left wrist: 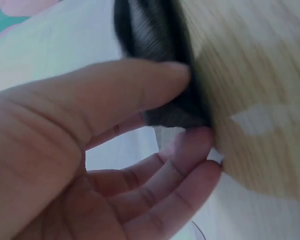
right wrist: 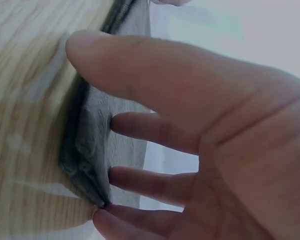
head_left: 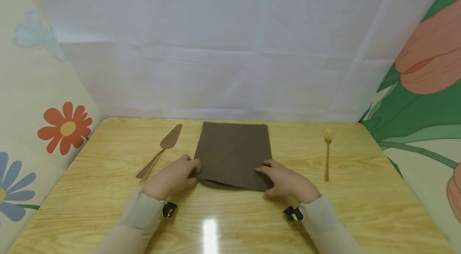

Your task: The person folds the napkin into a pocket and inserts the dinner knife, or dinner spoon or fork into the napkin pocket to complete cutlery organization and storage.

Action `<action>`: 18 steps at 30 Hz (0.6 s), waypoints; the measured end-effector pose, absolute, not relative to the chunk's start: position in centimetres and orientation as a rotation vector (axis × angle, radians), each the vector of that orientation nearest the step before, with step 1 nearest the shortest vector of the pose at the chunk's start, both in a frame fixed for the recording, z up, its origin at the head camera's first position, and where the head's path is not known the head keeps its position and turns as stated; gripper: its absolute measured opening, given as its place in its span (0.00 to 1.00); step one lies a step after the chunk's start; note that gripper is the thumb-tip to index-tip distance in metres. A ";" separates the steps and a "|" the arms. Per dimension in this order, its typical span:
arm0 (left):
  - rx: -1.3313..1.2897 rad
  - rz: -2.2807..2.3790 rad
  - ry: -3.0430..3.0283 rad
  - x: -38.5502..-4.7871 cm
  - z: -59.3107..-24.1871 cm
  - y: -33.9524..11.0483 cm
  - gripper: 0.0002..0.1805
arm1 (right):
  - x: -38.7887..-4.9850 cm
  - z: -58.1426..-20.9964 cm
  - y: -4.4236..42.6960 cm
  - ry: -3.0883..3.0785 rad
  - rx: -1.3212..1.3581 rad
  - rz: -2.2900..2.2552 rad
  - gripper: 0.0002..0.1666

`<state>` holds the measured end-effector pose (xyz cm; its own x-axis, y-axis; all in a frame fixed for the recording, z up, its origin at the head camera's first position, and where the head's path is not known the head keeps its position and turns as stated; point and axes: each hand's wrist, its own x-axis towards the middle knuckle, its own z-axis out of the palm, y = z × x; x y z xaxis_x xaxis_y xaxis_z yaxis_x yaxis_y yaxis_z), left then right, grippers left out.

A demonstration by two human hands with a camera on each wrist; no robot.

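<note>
Cloth (head_left: 232,150), folded near-square, no clear long axis, on desk (head_left: 108,222) midway between left grip (head_left: 175,177) and right grip (head_left: 287,181). Left: pinching left near corner between thumb and fingers. Right: resting spread fingers on top by right near corner, thumb apart.
</note>
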<state>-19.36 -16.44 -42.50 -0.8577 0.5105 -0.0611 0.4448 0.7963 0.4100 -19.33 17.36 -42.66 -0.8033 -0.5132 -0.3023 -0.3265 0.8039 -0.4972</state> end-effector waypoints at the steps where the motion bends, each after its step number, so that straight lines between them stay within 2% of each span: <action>1: 0.760 0.571 2.830 -19.4 -42.5 -16.4 0.09 | -19.3 -42.6 17.3 2.573 -0.630 -0.584 0.43; 8: 0.765 0.513 2.950 -19.7 -42.0 -15.9 0.10 | -19.1 -42.8 16.7 2.669 -0.634 -0.489 0.38; 10: 0.747 0.532 2.987 -19.7 -41.8 -15.7 0.07 | -19.1 -42.8 16.3 2.722 -0.638 -0.451 0.36; 12: 0.749 0.586 3.007 -19.7 -41.6 -15.6 0.05 | -19.0 -42.9 15.9 2.782 -0.650 -0.425 0.33; 18: 0.769 0.846 2.904 -19.9 -41.2 -15.9 0.07 | -19.0 -43.1 16.1 2.903 -0.634 -0.478 0.22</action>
<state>-19.85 -15.91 -41.15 -0.8783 0.4643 0.1144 0.4531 0.7315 0.5095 -18.97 16.13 -43.09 -0.9028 -0.4258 -0.0604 -0.3840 0.8613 -0.3326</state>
